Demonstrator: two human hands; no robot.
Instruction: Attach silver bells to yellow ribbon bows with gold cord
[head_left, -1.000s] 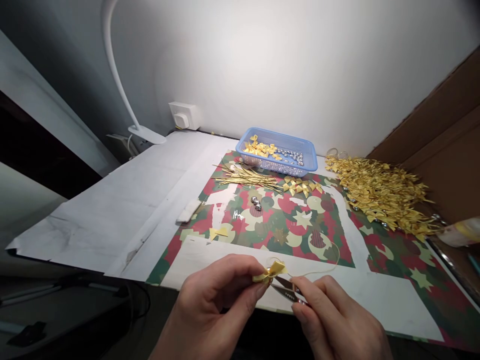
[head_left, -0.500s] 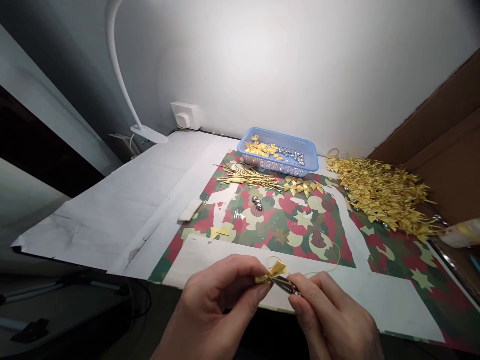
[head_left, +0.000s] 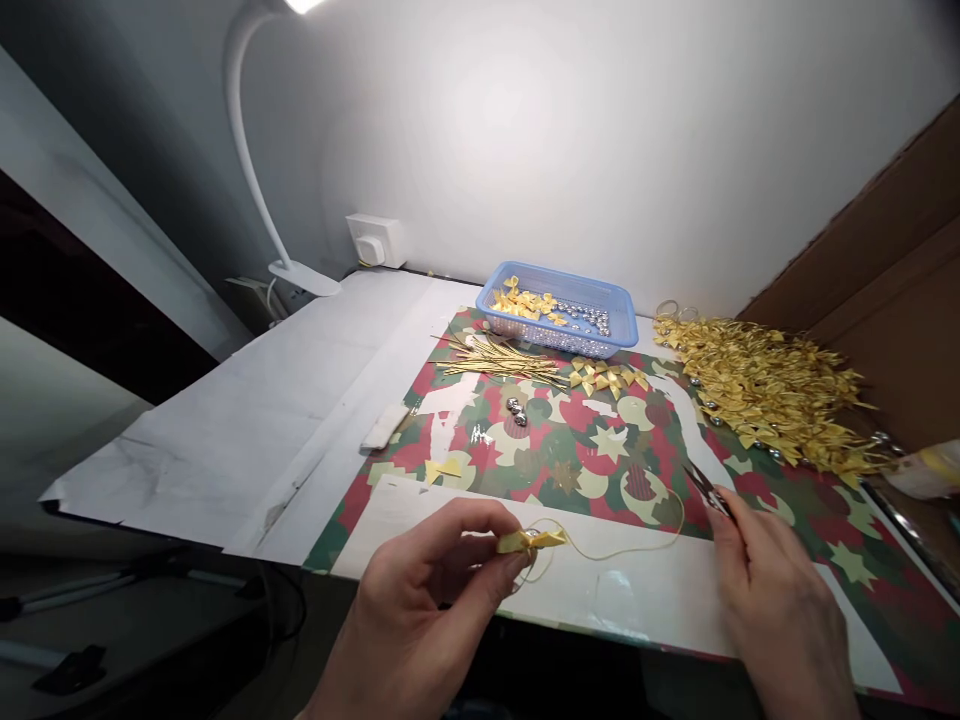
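My left hand (head_left: 442,600), low in the middle, pinches a yellow ribbon bow (head_left: 551,539) between thumb and fingertips. Something silvery, perhaps a small bell, shows at the bow's centre. A thin yellowish cord (head_left: 630,551) loops from the bow and curves right over the white paper. Farther right, my right hand (head_left: 772,590) is closed around small pointed metal snips (head_left: 707,487), whose tips point up and left over the patterned sheet. The snips are apart from the bow, and their handles are mostly hidden in the palm.
A blue basket (head_left: 559,342) holds bows and silver bells. Before it lie gold twist ties (head_left: 499,362), loose bows (head_left: 606,377) and several bells (head_left: 516,411). A yellow bow pile (head_left: 765,390) is at right. A lamp (head_left: 251,160) stands left, and a bottle (head_left: 926,470) lies at the right edge.
My right hand has drawn the snips away from the bow, to the right and slightly up. My left hand keeps the bow, which is now turned flatter.
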